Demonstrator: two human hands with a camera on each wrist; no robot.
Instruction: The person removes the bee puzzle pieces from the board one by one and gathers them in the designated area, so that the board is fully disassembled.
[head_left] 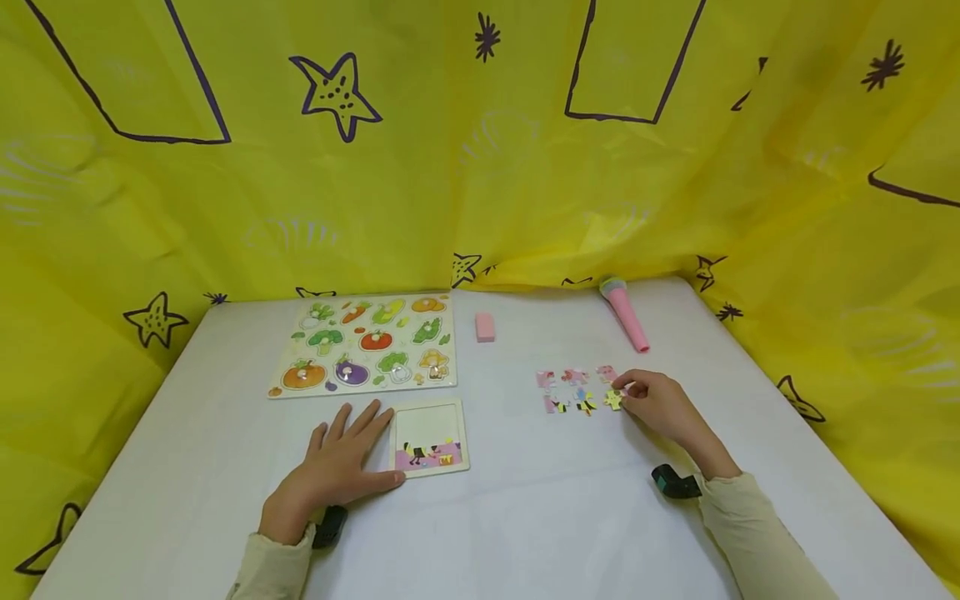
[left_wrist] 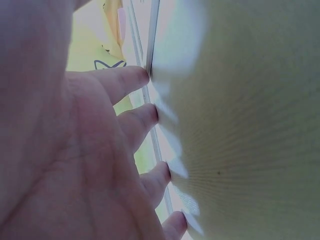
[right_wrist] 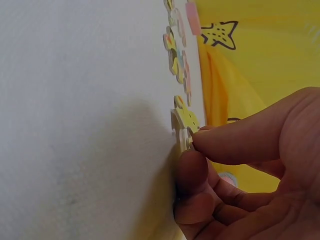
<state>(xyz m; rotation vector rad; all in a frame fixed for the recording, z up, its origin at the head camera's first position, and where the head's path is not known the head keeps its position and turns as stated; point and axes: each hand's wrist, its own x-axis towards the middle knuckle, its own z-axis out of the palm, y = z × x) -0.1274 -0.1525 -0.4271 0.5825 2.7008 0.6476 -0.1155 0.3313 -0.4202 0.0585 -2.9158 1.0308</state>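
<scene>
My right hand (head_left: 663, 408) pinches a yellow puzzle piece (head_left: 612, 400) between thumb and fingers, low at the tabletop. In the right wrist view the thumb lies against the edge of this yellow piece (right_wrist: 187, 119). Beside it several other loose puzzle pieces (head_left: 576, 377) are set out in two rows. My left hand (head_left: 330, 471) rests with its fingers spread on the table, at the left side of a small square puzzle board (head_left: 427, 423). Its thumb and a fingertip touch the board's edge. Pieces with bee and pink patterns fill the board's lower part; its upper part is bare.
A vegetable puzzle board (head_left: 367, 346) lies at the back left. A pink block (head_left: 485, 327) stands near the back middle, and a pink toy microphone (head_left: 626, 315) lies at the back right. Yellow patterned cloth (head_left: 450, 167) hangs around the white table (head_left: 525, 525).
</scene>
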